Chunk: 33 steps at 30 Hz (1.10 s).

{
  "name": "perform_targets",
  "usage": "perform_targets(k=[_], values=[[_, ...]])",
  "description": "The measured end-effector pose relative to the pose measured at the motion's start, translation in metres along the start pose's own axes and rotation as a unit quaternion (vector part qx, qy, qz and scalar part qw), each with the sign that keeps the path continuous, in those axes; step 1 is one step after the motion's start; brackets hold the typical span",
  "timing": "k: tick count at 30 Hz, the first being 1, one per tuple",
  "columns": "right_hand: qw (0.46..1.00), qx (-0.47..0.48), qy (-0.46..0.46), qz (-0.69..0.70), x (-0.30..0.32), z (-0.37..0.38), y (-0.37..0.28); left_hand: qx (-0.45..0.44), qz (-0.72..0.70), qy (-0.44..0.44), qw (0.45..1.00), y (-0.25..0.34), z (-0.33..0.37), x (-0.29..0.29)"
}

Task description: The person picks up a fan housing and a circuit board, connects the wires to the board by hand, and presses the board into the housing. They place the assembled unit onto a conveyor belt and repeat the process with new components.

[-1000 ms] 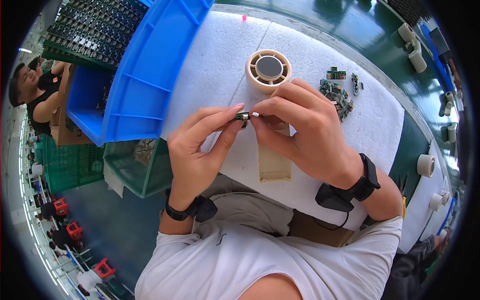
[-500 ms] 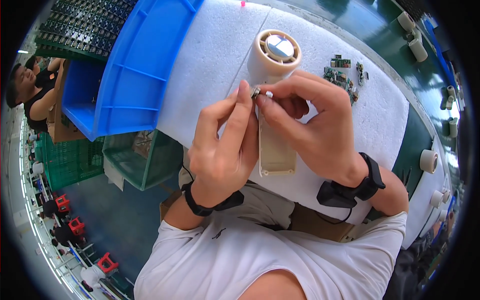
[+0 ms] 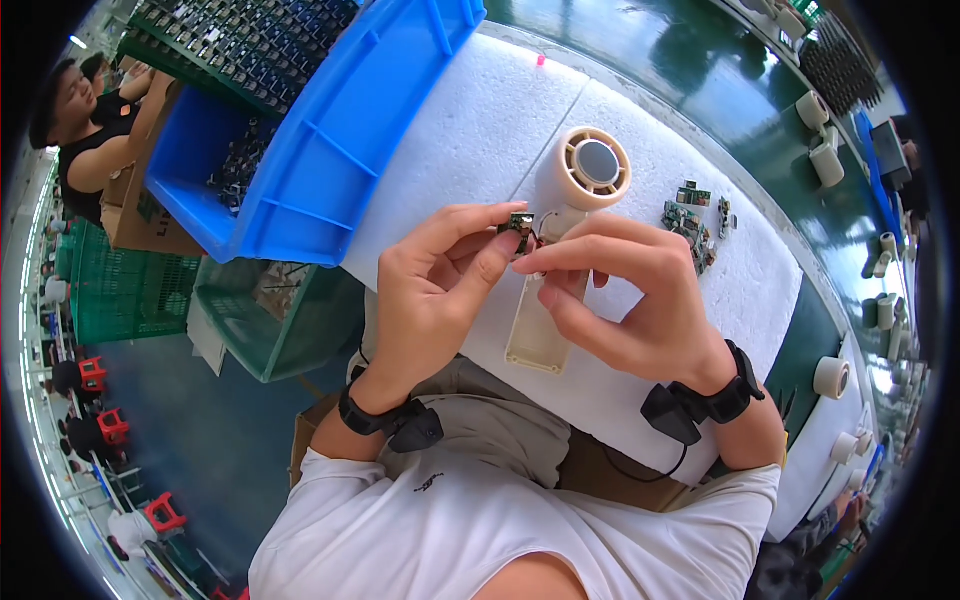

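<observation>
Circuit board [image 3: 518,224] pinched in the left hand [image 3: 425,285], at 8 o'clock from the cream fan head [image 3: 592,172].
The left thumb and index finger close on the board above the white foam sheet [image 3: 735,320]; the right hand [image 3: 650,295] sits at 4 o'clock from it, thumb and index fingertips narrowly parted. Whether its curled fingers grip the thin red wires [image 3: 534,241] beside the board cannot be told. The cream handle [image 3: 535,335] extends at 6 o'clock from the board; loose circuit boards [image 3: 688,232] lie at 3 o'clock, and the blue bin [image 3: 335,150] stands at 10 o'clock. The board is judged light, stiff and fragile: best held by its edges, clear of components. The wires are likely flexible and easily strained; the fan's handle should offer a firm, smooth grip.
</observation>
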State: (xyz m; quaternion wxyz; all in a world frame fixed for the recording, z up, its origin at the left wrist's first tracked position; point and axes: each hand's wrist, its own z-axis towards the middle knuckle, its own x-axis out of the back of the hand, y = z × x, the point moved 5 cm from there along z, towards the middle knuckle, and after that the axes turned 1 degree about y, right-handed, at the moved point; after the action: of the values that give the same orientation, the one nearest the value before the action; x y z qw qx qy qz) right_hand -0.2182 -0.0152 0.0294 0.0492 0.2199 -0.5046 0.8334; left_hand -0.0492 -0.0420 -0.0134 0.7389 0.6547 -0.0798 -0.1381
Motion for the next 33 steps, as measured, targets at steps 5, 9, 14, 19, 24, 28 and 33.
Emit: perform_targets(k=[5, 9, 14, 19, 24, 28, 33], values=[[0.999, -0.022, -0.007, -0.031, -0.002, 0.0, 0.002, -0.007, -0.008, -0.009, 1.0, -0.003, 0.002, 0.001], [0.994, -0.044, 0.03, -0.093, 0.002, 0.0, 0.002, 0.005, -0.024, -0.013, 1.0, -0.002, 0.002, -0.003], [0.979, -0.011, 0.094, -0.179, 0.009, 0.001, 0.003, -0.015, -0.04, -0.011, 0.999, -0.004, 0.001, -0.004], [0.975, 0.022, 0.09, -0.203, 0.005, 0.001, 0.003, -0.049, 0.016, -0.008, 0.999, -0.001, -0.001, -0.006], [0.966, 0.049, 0.104, -0.231, 0.006, 0.002, 0.001, -0.123, 0.124, 0.005, 0.985, 0.003, 0.0, -0.007], [0.956, 0.063, 0.105, -0.266, 0.006, 0.001, -0.004, -0.163, 0.17, 0.016, 0.972, 0.007, -0.004, -0.008], [0.949, 0.072, 0.123, -0.281, 0.01, -0.001, -0.007, -0.166, 0.154, -0.003, 0.974, 0.011, -0.004, -0.013]])
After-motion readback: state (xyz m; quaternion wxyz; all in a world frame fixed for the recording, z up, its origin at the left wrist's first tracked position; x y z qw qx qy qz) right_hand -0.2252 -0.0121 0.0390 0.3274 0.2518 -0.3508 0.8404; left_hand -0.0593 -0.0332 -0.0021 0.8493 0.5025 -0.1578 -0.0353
